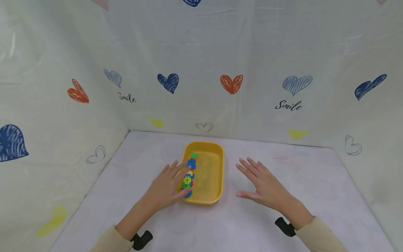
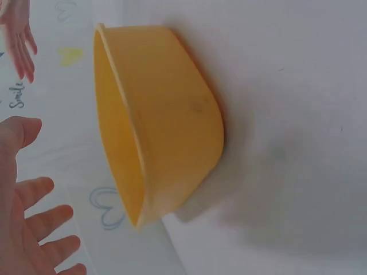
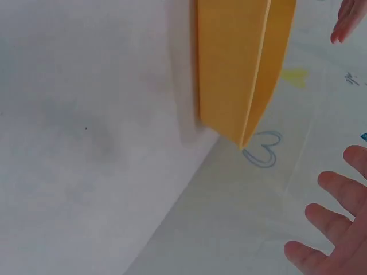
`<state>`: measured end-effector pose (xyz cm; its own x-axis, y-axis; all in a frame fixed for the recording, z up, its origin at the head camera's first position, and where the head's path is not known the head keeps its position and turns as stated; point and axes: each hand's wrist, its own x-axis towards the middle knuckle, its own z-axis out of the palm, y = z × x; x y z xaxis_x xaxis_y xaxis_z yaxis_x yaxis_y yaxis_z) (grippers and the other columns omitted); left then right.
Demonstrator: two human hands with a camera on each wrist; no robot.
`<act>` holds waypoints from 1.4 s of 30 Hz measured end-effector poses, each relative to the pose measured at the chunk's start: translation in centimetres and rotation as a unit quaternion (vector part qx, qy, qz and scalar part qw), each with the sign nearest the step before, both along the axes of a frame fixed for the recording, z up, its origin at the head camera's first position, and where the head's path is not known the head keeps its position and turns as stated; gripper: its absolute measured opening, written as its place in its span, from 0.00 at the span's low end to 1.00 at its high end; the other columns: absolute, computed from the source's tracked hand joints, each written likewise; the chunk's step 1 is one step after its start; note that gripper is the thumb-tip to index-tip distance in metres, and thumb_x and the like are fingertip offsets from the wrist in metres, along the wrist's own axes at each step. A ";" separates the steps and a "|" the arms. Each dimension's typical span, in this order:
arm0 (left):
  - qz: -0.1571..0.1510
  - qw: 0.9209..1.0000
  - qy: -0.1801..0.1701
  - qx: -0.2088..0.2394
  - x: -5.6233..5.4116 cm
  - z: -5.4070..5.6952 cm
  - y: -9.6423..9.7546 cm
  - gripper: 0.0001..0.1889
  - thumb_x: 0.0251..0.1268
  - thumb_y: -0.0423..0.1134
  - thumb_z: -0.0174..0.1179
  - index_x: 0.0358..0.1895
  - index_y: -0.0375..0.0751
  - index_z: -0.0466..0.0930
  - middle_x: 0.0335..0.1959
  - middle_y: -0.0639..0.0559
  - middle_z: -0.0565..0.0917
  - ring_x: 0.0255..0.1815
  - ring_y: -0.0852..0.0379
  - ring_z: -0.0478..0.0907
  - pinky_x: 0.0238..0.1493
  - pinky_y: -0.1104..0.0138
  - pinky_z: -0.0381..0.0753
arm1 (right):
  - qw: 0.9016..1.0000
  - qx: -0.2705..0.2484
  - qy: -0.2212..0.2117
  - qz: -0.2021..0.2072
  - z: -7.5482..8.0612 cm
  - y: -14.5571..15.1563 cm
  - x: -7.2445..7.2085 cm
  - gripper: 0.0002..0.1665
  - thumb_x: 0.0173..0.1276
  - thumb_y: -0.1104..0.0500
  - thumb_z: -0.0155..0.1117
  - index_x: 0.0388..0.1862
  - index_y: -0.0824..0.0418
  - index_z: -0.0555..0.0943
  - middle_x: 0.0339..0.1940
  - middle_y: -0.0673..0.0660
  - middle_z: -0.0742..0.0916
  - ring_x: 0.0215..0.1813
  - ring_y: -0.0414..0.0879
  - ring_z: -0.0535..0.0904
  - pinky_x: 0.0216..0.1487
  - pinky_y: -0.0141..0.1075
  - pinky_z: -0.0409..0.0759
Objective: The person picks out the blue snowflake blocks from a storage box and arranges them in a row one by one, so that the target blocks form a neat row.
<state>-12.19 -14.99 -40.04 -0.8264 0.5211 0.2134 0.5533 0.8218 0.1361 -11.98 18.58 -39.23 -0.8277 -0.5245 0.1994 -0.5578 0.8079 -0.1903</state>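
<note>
Nearest, beige sleeves [image 1: 318, 234] are worn at both wrists. Beyond them, the left hand [image 1: 165, 187] and right hand [image 1: 267, 185] are raised on either side of a yellow tray [image 1: 207, 175], fingers spread apart. Colourful toy pieces [image 1: 187, 180] are lined along its left side, partly covered by the left fingers. Behind the white table [image 1: 258, 231], a heart-printed sheet [image 1: 258, 35] is hung.
</note>
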 end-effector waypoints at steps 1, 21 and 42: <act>0.006 1.000 -0.006 0.003 0.1 -0.2 -0.1 0.34 0.59 0.57 0.56 0.67 0.44 0.66 0.68 0.44 0.67 0.70 0.40 0.59 0.70 0.46 0.61 | 1.000 -0.006 -0.005 0.002 0.1 -0.3 0.0 0.51 0.54 0.27 0.55 0.71 0.53 0.61 0.73 0.53 0.65 0.74 0.55 0.56 0.72 0.57 0.55; 0.143 0.976 -0.076 0.145 1.7 -3.6 -1.1 0.29 0.58 0.50 0.61 0.64 0.47 0.70 0.67 0.50 0.70 0.68 0.45 0.64 0.62 0.47 0.72 | 0.974 -0.151 -0.165 0.020 -0.2 -5.7 -0.9 0.43 0.55 0.37 0.62 0.67 0.55 0.68 0.66 0.53 0.74 0.68 0.51 0.67 0.68 0.49 0.68; 0.226 0.816 -0.247 0.472 2.3 -7.5 -1.3 0.27 0.65 0.43 0.56 0.65 0.37 0.67 0.63 0.40 0.72 0.64 0.45 0.70 0.61 0.62 0.73 | 0.894 -0.320 -0.307 0.058 -4.5 -11.6 -1.0 0.26 0.65 0.52 0.60 0.58 0.65 0.75 0.56 0.63 0.80 0.57 0.58 0.75 0.60 0.52 0.74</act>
